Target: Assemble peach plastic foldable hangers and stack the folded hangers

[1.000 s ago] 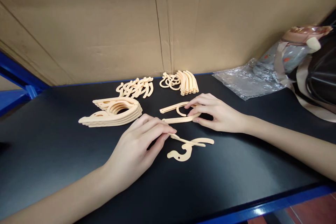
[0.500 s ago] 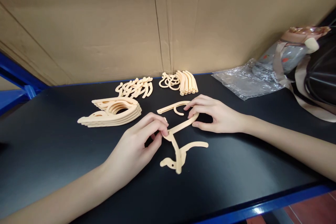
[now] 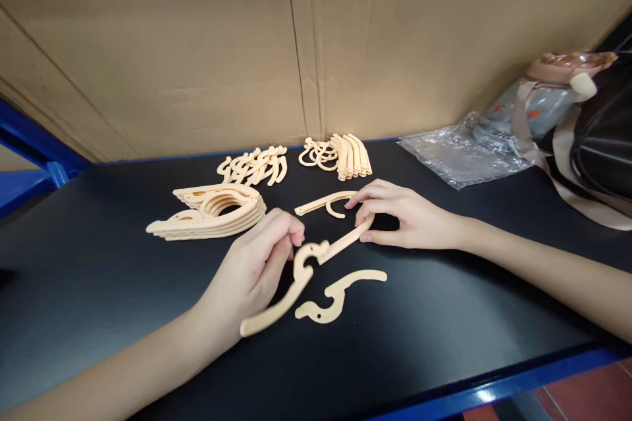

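Hanger arms [image 3: 281, 308], two, right hand [image 3: 402, 216] on frame [image 3: 345, 241]

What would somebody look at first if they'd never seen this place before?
Probably the two bare hands: the left hand beside a curvy, pale piece, and the right hand holding a long piece near the middle of the black table. Next, maybe the neat pale stack left of the middle, then the shiny, crinkly plastic at the back right.

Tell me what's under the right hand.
The upper pale bar and lower pale bar run under the right hand; whether they join there is covered, like anything beneath the palm.
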`<state>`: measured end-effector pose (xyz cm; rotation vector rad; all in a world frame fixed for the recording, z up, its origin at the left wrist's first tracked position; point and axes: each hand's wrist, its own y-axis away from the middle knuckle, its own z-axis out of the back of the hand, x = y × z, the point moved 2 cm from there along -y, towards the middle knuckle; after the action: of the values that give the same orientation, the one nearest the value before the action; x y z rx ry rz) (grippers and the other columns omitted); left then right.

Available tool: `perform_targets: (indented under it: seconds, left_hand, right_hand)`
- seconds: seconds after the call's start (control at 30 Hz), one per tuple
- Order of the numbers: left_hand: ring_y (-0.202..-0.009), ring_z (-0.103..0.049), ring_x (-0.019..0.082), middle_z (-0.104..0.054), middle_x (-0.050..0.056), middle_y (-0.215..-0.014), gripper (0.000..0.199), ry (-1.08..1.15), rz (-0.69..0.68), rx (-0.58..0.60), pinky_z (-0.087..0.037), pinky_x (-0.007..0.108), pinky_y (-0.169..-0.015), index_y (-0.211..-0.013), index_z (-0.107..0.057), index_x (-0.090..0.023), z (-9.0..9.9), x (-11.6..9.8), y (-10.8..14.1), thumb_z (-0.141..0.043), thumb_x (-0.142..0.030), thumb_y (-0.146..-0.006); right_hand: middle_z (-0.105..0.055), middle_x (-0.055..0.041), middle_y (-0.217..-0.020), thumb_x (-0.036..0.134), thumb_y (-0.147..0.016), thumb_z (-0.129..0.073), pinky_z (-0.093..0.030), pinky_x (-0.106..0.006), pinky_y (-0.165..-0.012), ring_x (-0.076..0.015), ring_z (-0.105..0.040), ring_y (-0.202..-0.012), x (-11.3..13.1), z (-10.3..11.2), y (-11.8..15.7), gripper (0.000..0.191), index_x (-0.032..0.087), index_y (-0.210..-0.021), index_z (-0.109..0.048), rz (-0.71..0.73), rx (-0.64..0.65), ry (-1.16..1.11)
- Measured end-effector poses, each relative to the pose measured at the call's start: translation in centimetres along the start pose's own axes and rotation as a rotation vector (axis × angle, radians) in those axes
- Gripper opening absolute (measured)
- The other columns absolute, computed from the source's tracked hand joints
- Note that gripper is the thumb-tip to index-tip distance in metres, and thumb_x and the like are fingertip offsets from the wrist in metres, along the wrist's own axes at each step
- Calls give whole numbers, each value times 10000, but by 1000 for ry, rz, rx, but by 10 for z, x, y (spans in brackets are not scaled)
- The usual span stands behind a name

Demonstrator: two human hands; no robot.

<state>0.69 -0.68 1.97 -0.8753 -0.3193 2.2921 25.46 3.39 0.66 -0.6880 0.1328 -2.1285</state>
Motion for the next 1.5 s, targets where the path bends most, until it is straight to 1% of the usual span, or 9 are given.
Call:
perform_targets:
  seconds: [0.3,0.4,0.5,0.77,0.93,1.07,1.2,1.4,1.5]
  left_hand:
    - [-596,-508,100,-536,-61,-695,133,7,130,163,-400,218,-561,-899,-498,-224,-1,-6,5,-395,-255,-977]
    - [-627,-514,109,-543,-51,-734,82,-69,41,199,-390,234,-562,-867,-510,-219,-1,-13,8,-532,-286,-910]
    - [-691,-538,139,-575,-25,-806,71,-200,-68,198,-380,250,-558,-897,-534,-217,-3,-16,13,-567,-277,-881]
    - [-695,-594,130,-613,-37,-817,35,-270,-121,169,-399,229,-515,-865,-577,-221,-7,-14,17,-584,-242,-891]
    - [-681,-639,151,-669,0,-829,202,-463,-222,185,-486,254,-556,-855,-635,-191,2,-23,20,-459,-168,-952]
    - [-665,-652,183,-701,37,-811,375,-643,-330,156,-514,285,-544,-859,-671,-161,2,-30,23,-320,-53,-932]
    - [-657,-651,202,-708,63,-838,339,-633,-327,114,-527,308,-517,-888,-677,-141,-2,-31,21,-345,-85,-929]
    - [-665,-633,226,-673,72,-783,368,-683,-377,172,-537,335,-573,-950,-653,-101,-2,-29,18,-325,36,-857]
    - [-661,-609,201,-639,48,-789,385,-670,-346,148,-519,308,-597,-1023,-614,-114,-2,-24,18,-307,49,-857]
  right_hand:
    - [-647,-58,-1165,343,-869,-664,-449,-401,-950,-220,-538,-1101,0,1,1,131,214,-890,-676,6,6,10]
    - [-645,-62,-1172,344,-874,-656,-452,-406,-950,-224,-541,-1103,0,1,1,131,217,-900,-677,7,7,9]
    - [-650,-63,-1166,343,-875,-655,-458,-407,-949,-222,-547,-1100,1,1,1,131,215,-896,-676,7,5,7]
    - [-652,-67,-1155,357,-877,-649,-461,-434,-964,-234,-549,-1120,1,1,1,143,217,-887,-677,11,-4,-1]
    - [-650,-59,-1150,362,-883,-645,-458,-421,-966,-225,-545,-1119,0,0,1,150,216,-894,-678,7,2,2]
    - [-655,-59,-1147,367,-881,-646,-462,-422,-953,-230,-551,-1110,0,0,0,149,220,-879,-674,9,3,2]
    - [-655,-59,-1147,360,-881,-647,-462,-420,-946,-230,-550,-1101,2,1,0,139,223,-883,-671,1,7,0]
    - [-643,-52,-1160,349,-884,-648,-456,-396,-948,-221,-539,-1101,5,3,-1,133,217,-877,-661,-23,26,4]
    - [-643,-48,-1159,360,-888,-644,-455,-391,-945,-217,-541,-1101,4,2,-1,146,215,-873,-656,-20,26,6]
